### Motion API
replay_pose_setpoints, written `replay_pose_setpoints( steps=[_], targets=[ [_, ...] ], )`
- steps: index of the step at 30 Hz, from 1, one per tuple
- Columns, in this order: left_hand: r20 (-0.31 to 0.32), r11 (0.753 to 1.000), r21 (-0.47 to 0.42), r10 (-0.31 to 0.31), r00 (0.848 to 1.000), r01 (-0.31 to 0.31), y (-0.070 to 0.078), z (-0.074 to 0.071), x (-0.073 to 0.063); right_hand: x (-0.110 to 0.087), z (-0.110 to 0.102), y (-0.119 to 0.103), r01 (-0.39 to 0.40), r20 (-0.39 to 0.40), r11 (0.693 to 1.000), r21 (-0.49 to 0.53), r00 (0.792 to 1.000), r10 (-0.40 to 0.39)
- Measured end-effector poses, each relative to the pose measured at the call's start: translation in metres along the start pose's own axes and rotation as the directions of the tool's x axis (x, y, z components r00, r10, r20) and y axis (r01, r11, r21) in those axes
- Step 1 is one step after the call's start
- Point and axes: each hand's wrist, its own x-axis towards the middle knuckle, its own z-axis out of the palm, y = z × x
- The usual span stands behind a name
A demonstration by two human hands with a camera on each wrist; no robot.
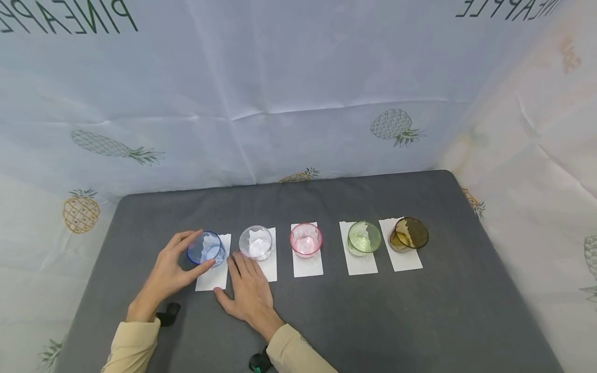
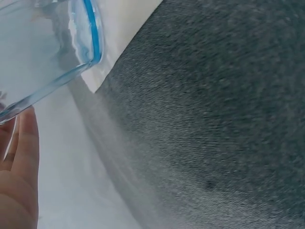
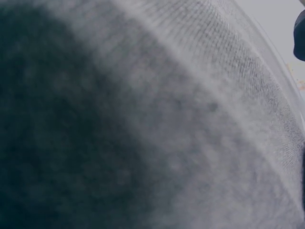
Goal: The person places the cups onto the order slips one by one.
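Observation:
My left hand holds a blue glass at its rim, thumb on the near side and fingers on the far side. The glass is over a white paper slip at the row's left end. In the left wrist view, the blue-tinted glass leans across the upper left corner, with fingers against it. My right hand lies palm down with fingers extended, between that slip and the second slip. Its fingertips are close to a clear glass; whether they touch it, I cannot tell.
Rightward along the grey table stand a pink glass, a green glass and a brown glass, each on a white slip. A pineapple-print curtain hangs behind the table. The right wrist view is mostly blurred grey cloth.

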Motion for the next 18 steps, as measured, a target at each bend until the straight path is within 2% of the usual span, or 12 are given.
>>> replay_pose_setpoints(
  steps=[6,10,14,18],
  targets=[
    [-0.01,1.0,-0.017,-0.006,1.0,0.006,-0.001,0.008,0.0,-0.007,0.001,0.006,0.045,-0.045,0.999,0.024,0.998,-0.044],
    [0.003,1.0,-0.025,-0.007,1.0,0.007,0.0,0.01,0.001,-0.011,-0.004,0.012,0.094,-0.075,0.991,0.093,0.993,-0.087],
    [0.02,0.999,-0.034,-0.009,1.0,0.01,0.0,0.009,0.001,-0.016,-0.019,0.017,0.184,-0.09,0.971,0.155,0.981,-0.172],
    [0.021,1.0,-0.023,-0.013,1.0,0.013,0.0,0.006,-0.001,-0.024,-0.047,0.026,0.278,-0.113,0.943,0.183,0.959,-0.261]
  ],
)
